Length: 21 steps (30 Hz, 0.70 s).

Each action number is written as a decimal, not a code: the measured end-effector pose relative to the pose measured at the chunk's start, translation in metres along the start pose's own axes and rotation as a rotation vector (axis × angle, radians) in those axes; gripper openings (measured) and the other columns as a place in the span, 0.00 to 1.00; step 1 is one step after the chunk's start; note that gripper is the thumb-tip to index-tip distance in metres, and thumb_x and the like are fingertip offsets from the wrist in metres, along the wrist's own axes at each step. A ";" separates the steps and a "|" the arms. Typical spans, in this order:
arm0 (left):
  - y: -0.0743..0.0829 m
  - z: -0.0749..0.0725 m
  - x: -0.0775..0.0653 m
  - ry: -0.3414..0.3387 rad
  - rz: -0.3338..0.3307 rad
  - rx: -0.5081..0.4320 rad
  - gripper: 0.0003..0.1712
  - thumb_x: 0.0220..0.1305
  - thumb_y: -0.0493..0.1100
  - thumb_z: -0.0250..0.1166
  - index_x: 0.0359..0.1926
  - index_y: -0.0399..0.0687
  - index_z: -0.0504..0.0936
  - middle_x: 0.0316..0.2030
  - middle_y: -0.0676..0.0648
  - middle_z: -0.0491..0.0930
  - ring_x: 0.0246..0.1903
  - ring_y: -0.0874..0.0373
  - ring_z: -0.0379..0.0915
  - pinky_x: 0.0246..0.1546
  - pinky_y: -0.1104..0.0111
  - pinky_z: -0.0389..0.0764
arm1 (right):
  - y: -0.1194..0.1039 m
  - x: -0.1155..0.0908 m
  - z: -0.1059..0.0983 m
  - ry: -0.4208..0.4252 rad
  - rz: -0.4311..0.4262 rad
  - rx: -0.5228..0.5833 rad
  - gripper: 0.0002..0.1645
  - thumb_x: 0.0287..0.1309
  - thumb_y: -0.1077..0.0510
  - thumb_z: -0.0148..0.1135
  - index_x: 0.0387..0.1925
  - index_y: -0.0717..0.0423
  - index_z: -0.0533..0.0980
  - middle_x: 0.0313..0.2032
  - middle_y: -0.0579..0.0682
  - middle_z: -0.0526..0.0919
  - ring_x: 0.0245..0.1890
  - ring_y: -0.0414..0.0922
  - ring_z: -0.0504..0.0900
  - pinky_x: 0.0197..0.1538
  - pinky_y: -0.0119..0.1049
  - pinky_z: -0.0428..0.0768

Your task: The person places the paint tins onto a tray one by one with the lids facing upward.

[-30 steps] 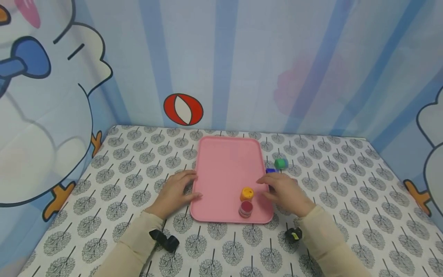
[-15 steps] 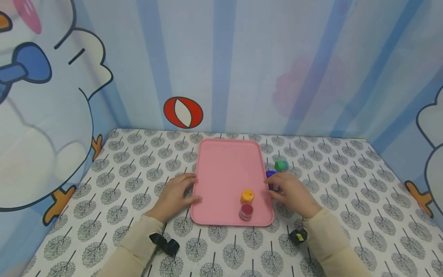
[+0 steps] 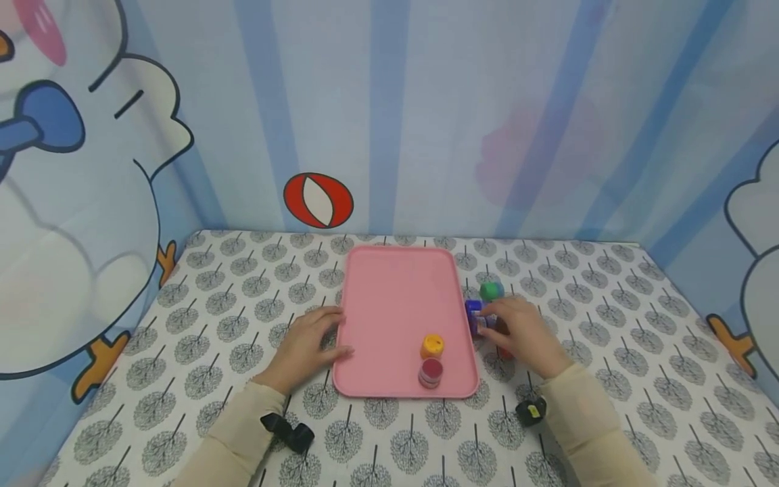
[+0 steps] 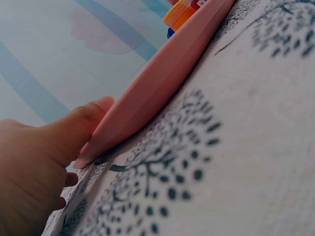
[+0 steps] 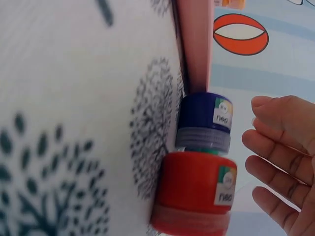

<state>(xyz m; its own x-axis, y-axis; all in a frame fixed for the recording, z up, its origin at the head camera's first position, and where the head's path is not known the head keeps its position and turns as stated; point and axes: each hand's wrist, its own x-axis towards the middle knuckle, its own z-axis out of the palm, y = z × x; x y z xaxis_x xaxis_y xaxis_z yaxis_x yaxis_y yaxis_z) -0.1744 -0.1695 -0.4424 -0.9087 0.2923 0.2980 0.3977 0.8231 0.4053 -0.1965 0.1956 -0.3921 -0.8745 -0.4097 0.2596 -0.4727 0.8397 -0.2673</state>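
Note:
My left hand (image 3: 307, 350) lies at the left rim of a pink tray (image 3: 395, 291), with its thumb over the edge and its fingers loosely bent outside. My right hand (image 3: 525, 333) hovers beside the right rim, fingers spread and apart from the small jars there. Below that hand are a blue jar (image 5: 204, 120) close against the tray and a larger-looking red jar (image 5: 197, 189), partly hidden by the hand in the head view. Inside the tray stand a yellow-orange jar (image 3: 432, 346) and a jar with a dark red lid (image 3: 430, 373), near its front right corner.
A green jar (image 3: 491, 291) lies past the blue one, right of the tray. Tree-patterned cloth (image 3: 231, 352) covers the table. A printed curtain (image 3: 438, 122) rises behind the far edge. Black straps with cameras (image 3: 289, 433) sit at both wrists.
My right hand has moved from over the tray's right rim outward to the right, uncovering the blue jar and part of the red one. The left hand stays at the rim.

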 end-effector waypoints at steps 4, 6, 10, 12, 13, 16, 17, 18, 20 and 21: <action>0.000 0.000 0.000 0.008 0.004 -0.003 0.36 0.48 0.62 0.65 0.53 0.46 0.74 0.59 0.50 0.70 0.59 0.52 0.64 0.62 0.54 0.63 | 0.005 0.000 0.001 -0.012 0.025 -0.005 0.21 0.47 0.49 0.65 0.42 0.54 0.77 0.44 0.53 0.81 0.49 0.52 0.75 0.56 0.52 0.72; 0.001 0.000 0.000 0.009 0.006 -0.001 0.36 0.47 0.62 0.64 0.53 0.45 0.74 0.58 0.50 0.70 0.59 0.52 0.64 0.62 0.54 0.63 | 0.007 0.000 0.001 -0.014 0.030 -0.005 0.21 0.47 0.50 0.65 0.42 0.54 0.77 0.44 0.54 0.81 0.49 0.52 0.75 0.56 0.53 0.71; 0.001 0.000 0.000 0.003 0.002 -0.002 0.36 0.48 0.62 0.64 0.53 0.46 0.74 0.58 0.50 0.70 0.59 0.52 0.64 0.62 0.54 0.63 | 0.009 -0.001 0.002 -0.021 0.045 -0.002 0.20 0.46 0.49 0.66 0.42 0.54 0.77 0.45 0.54 0.80 0.49 0.53 0.75 0.57 0.54 0.70; 0.001 0.000 0.000 -0.001 0.002 -0.001 0.36 0.48 0.62 0.64 0.53 0.46 0.74 0.59 0.50 0.70 0.59 0.52 0.64 0.62 0.54 0.63 | 0.010 -0.001 0.002 -0.023 0.050 -0.007 0.21 0.46 0.49 0.66 0.42 0.54 0.77 0.45 0.55 0.80 0.50 0.54 0.74 0.57 0.55 0.69; 0.001 0.000 0.000 -0.001 0.001 0.000 0.36 0.48 0.62 0.64 0.53 0.46 0.73 0.59 0.50 0.69 0.59 0.52 0.64 0.62 0.54 0.63 | 0.011 -0.001 0.002 -0.024 0.054 -0.011 0.21 0.46 0.49 0.66 0.42 0.54 0.77 0.46 0.56 0.80 0.50 0.54 0.74 0.57 0.55 0.69; 0.001 0.000 0.000 -0.003 0.001 0.001 0.36 0.48 0.62 0.64 0.53 0.46 0.73 0.59 0.50 0.69 0.60 0.52 0.64 0.63 0.54 0.62 | 0.011 -0.001 0.002 -0.030 0.062 -0.020 0.22 0.46 0.48 0.65 0.43 0.55 0.77 0.47 0.57 0.79 0.51 0.54 0.74 0.58 0.56 0.67; 0.001 -0.001 0.000 -0.003 0.001 0.003 0.35 0.48 0.62 0.64 0.53 0.46 0.73 0.59 0.50 0.69 0.60 0.52 0.64 0.63 0.54 0.62 | 0.012 -0.001 0.002 -0.032 0.063 -0.024 0.22 0.46 0.48 0.65 0.43 0.55 0.77 0.47 0.57 0.79 0.51 0.55 0.74 0.58 0.56 0.67; 0.001 -0.001 0.000 -0.003 0.001 0.005 0.35 0.48 0.62 0.64 0.53 0.46 0.74 0.59 0.50 0.69 0.60 0.52 0.64 0.63 0.54 0.62 | 0.011 -0.001 0.003 -0.035 0.065 -0.024 0.22 0.46 0.48 0.65 0.43 0.55 0.76 0.47 0.57 0.79 0.51 0.54 0.74 0.58 0.56 0.67; 0.002 -0.001 0.000 -0.003 0.002 0.004 0.35 0.48 0.62 0.64 0.53 0.46 0.74 0.58 0.50 0.69 0.60 0.52 0.64 0.63 0.54 0.63 | 0.011 -0.001 0.003 -0.043 0.066 -0.026 0.22 0.46 0.48 0.65 0.43 0.55 0.76 0.46 0.57 0.80 0.50 0.54 0.74 0.58 0.56 0.67; 0.002 -0.001 0.000 -0.003 0.001 0.004 0.35 0.48 0.62 0.64 0.53 0.46 0.74 0.58 0.50 0.69 0.60 0.52 0.64 0.63 0.54 0.63 | 0.011 -0.002 0.003 -0.046 0.067 -0.028 0.22 0.46 0.48 0.65 0.43 0.55 0.76 0.46 0.57 0.80 0.50 0.54 0.74 0.57 0.55 0.68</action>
<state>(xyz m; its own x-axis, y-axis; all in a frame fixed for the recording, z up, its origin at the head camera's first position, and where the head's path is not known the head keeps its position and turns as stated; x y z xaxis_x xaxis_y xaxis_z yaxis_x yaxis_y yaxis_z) -0.1733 -0.1685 -0.4412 -0.9088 0.2948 0.2953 0.3980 0.8249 0.4015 -0.2007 0.2044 -0.3984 -0.9082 -0.3680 0.1991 -0.4107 0.8751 -0.2561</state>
